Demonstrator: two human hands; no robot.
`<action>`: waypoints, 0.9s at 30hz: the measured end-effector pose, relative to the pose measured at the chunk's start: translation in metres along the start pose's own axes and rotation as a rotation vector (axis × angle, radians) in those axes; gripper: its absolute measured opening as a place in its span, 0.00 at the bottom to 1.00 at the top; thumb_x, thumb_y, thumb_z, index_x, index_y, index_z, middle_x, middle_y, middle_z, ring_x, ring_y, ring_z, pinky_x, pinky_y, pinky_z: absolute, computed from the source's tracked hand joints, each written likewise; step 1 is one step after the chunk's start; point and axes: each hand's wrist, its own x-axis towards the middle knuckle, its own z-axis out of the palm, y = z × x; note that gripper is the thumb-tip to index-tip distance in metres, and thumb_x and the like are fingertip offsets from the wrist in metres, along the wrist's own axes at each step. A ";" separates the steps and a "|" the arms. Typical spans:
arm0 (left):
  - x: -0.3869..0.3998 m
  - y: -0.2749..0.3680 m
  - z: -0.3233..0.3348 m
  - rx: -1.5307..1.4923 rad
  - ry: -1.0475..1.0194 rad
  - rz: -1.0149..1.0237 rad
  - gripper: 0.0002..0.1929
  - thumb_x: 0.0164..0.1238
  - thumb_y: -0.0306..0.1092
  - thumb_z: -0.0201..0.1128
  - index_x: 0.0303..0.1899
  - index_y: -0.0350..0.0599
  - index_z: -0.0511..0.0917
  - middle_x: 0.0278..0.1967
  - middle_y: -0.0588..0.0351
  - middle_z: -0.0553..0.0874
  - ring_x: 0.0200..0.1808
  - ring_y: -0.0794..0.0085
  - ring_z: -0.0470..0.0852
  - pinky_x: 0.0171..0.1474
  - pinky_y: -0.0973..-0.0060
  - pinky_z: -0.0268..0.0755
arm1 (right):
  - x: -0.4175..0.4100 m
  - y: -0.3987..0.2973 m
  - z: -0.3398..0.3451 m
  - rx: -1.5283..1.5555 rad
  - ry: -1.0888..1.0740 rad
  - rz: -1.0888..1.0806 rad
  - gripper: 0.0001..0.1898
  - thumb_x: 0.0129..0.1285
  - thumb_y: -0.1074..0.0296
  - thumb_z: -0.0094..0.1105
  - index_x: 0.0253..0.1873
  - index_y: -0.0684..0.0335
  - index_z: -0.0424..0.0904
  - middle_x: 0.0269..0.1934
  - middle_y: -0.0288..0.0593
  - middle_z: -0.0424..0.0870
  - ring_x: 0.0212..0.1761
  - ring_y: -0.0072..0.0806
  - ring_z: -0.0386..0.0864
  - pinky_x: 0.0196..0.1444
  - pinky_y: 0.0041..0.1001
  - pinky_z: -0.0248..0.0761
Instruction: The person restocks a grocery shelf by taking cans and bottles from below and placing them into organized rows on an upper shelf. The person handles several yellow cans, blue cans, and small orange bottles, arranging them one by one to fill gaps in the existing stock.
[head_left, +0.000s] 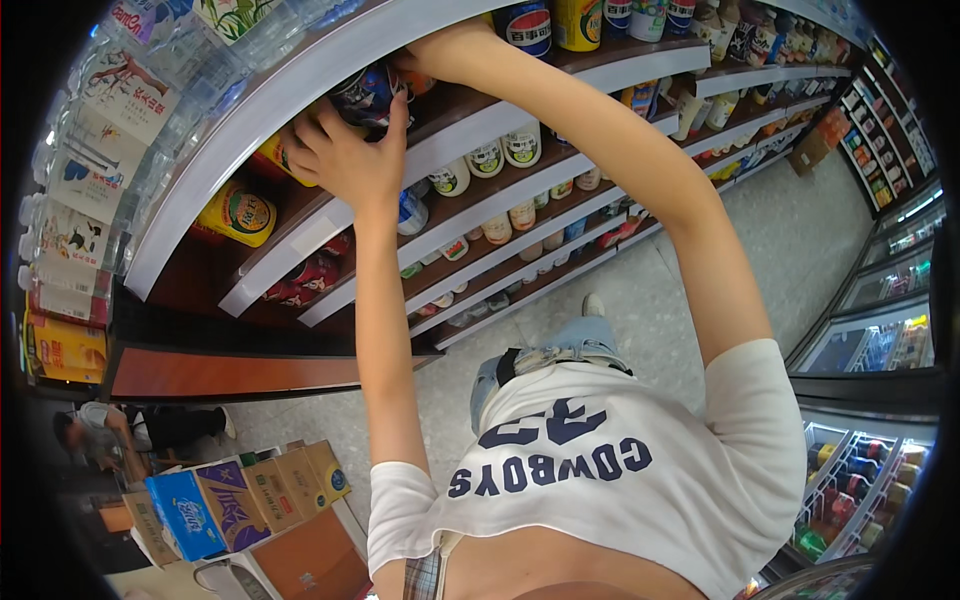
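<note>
In the head view my left hand (345, 154) is at a display shelf, its thumb and fingers spread around a dark blue drink can (367, 94). A yellow drink container (277, 157) is beside these fingers, partly covered by them. Farther left on the same shelf lies another yellow drink container (238, 214). My right hand (454, 51) reaches into the shelf to the right of the dark can. Its fingers are hidden behind the shelf edge, near an orange item (417, 81). Blue Pepsi bottles (527, 30) stand just right of my right wrist.
Water bottles (112, 157) crowd the upper shelf, whose white edge (225, 142) overhangs my hands. Lower shelves hold white bottles (484, 157). Cartons (247, 502) are stacked at lower left, near a seated person (127, 435). Glass-door coolers (862, 480) line the right.
</note>
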 end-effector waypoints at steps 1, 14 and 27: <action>0.003 0.001 -0.005 0.053 -0.031 -0.015 0.43 0.47 0.65 0.69 0.57 0.36 0.71 0.54 0.40 0.72 0.62 0.40 0.60 0.60 0.49 0.55 | -0.013 0.006 0.007 0.054 0.152 -0.097 0.17 0.62 0.56 0.54 0.50 0.59 0.77 0.48 0.55 0.80 0.51 0.49 0.77 0.52 0.45 0.69; 0.020 0.015 -0.016 -0.083 -0.246 -0.168 0.37 0.50 0.59 0.70 0.51 0.34 0.72 0.40 0.38 0.79 0.36 0.44 0.82 0.35 0.57 0.78 | -0.122 0.039 -0.004 0.346 0.528 -0.323 0.28 0.43 0.62 0.76 0.52 0.53 0.77 0.43 0.39 0.71 0.42 0.35 0.71 0.41 0.31 0.66; 0.027 0.022 0.064 0.315 0.053 0.189 0.28 0.49 0.57 0.70 0.44 0.43 0.80 0.38 0.50 0.83 0.39 0.56 0.82 0.49 0.59 0.69 | -0.156 0.080 -0.046 0.529 0.482 -0.522 0.25 0.43 0.63 0.76 0.48 0.60 0.78 0.39 0.39 0.73 0.34 0.33 0.75 0.31 0.26 0.71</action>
